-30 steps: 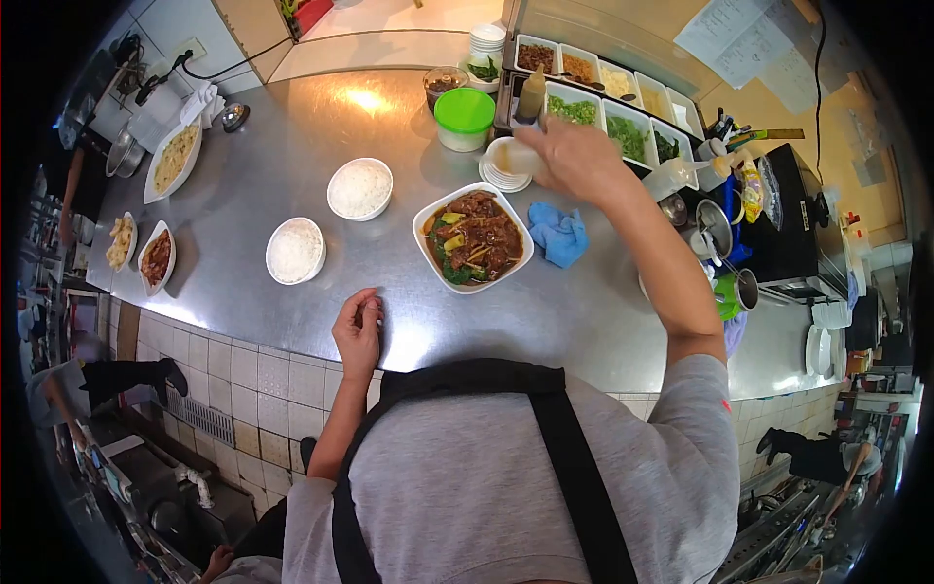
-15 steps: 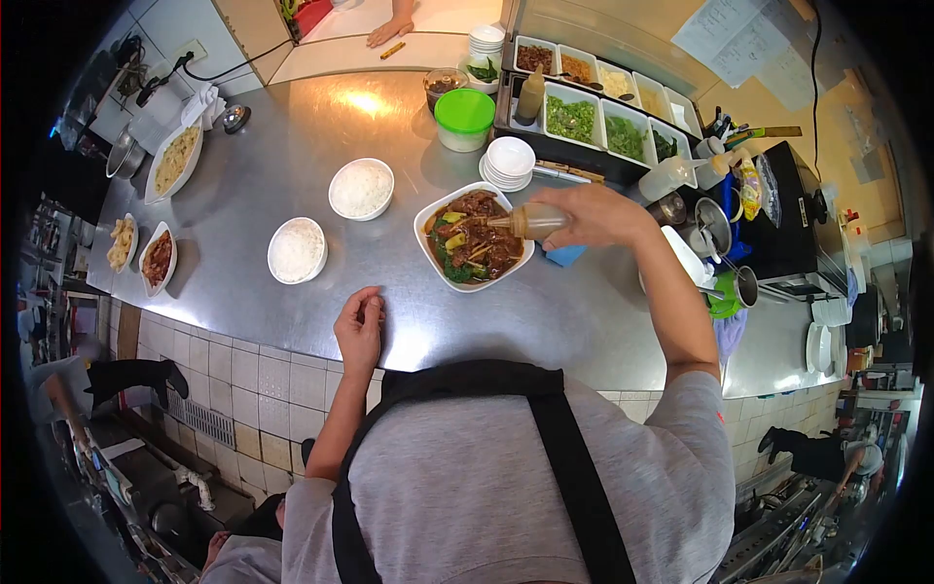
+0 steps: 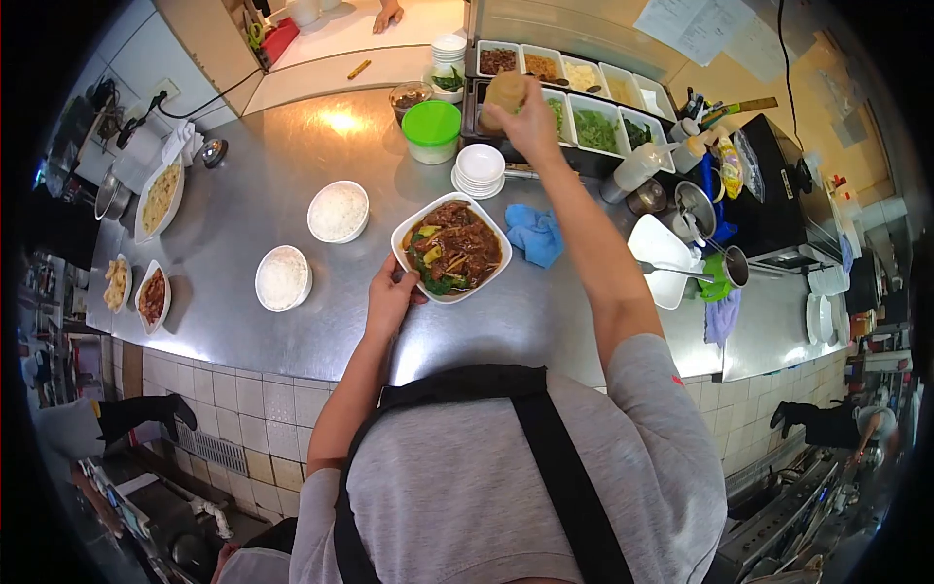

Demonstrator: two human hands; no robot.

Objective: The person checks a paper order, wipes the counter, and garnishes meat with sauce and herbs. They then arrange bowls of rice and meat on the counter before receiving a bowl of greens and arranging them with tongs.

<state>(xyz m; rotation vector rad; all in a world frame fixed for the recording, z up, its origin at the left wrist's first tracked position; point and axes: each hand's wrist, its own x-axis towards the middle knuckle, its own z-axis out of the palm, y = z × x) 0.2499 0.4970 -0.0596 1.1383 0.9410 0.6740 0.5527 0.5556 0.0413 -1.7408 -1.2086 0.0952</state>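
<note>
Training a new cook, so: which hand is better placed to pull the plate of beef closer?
Left, probably. The left hand touches the near rim of the plate of beef, while the right hand is stretched far back, holding a bottle.

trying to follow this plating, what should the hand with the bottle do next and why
Probably set the bottle down beside the topping tray: the right hand holds it above the tray's left end, well clear of the plate of food, and the left hand rests on that plate's rim.
</note>
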